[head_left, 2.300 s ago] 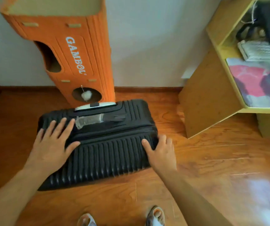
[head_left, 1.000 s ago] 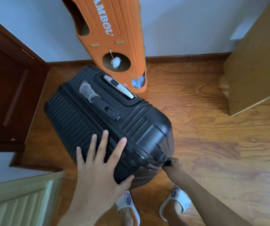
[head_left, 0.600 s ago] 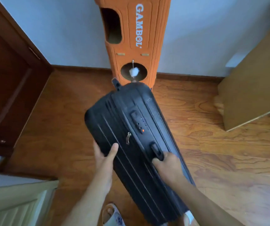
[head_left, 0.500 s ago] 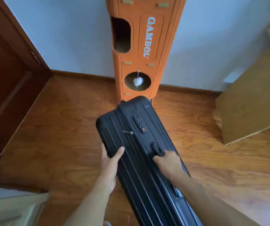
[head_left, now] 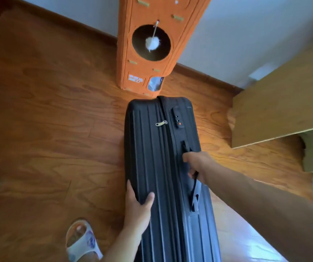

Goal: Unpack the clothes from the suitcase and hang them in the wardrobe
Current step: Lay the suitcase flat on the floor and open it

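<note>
right hand (head_left: pixel 197 164) fingers curled round side handle (head_left: pixel 186 148) | left hand (head_left: pixel 137 205) thumb and fingers clasp left edge of black suitcase (head_left: pixel 157 157) | suitcase closed, on its side on wooden floor (head_left: pixel 48 129), far end at 12 o'clock near orange cat tower (head_left: pixel 148 72) | slipper (head_left: pixel 81 241) at 7 o'clock

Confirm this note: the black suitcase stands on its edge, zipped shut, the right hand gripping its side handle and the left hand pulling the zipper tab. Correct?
Not quite. In the head view the left hand grips the suitcase's near edge; the zipper tab lies untouched farther up. The rest holds: right hand on the side handle, case on edge, zipped shut.
</note>
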The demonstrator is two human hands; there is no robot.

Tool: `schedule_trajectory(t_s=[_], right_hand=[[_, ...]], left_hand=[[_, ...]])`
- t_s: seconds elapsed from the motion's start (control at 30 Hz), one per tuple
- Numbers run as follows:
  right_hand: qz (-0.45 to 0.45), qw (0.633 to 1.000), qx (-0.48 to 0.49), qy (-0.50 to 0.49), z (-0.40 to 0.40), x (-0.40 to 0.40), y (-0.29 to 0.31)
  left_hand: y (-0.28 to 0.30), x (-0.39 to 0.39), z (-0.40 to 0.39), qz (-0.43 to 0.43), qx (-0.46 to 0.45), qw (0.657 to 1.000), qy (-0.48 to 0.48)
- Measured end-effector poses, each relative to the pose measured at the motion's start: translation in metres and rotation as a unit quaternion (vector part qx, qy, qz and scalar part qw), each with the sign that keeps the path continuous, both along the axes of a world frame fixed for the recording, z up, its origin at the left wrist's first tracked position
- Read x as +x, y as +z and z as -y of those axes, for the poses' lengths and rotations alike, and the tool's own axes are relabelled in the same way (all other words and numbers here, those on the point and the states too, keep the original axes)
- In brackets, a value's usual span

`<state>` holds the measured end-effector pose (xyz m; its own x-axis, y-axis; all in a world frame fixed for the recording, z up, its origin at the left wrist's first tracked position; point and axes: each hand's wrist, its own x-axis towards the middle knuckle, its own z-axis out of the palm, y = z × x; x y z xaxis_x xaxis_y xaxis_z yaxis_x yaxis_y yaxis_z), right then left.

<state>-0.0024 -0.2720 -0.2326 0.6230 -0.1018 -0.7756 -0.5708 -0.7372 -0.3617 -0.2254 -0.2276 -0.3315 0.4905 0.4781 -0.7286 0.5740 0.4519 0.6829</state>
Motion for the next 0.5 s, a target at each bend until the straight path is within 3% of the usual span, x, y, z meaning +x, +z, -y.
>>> schedule_trajectory(t_s=[0.13,0.23,0.3,0.37,0.4,0.5], right_hand=[[0.027,0.999,0.009,-0.017,0.020,0.026,-0.007],[0.053,0.998,-0.005,0.034,0.049,0.042,-0.015],[0.082,0.987,-0.037,0.132,0.070,0.049,-0.023],[0.135,0.923,-0.145,0.331,0.094,0.042,-0.028],[0.155,0.895,-0.169,0.382,0.107,0.033,-0.030],[0.071,0.923,-0.128,0.356,0.133,0.005,-0.039]], left_hand=[[-0.003,0.034,-0.010,0.004,0.038,0.997,-0.071],[0.006,0.065,0.001,-0.017,0.089,0.989,-0.119],[0.012,0.078,0.014,-0.052,0.123,0.979,-0.151],[0.014,0.080,0.022,-0.105,0.149,0.972,-0.149],[0.015,0.080,0.025,-0.119,0.154,0.970,-0.142],[0.018,0.079,0.020,-0.140,0.145,0.967,-0.152]])
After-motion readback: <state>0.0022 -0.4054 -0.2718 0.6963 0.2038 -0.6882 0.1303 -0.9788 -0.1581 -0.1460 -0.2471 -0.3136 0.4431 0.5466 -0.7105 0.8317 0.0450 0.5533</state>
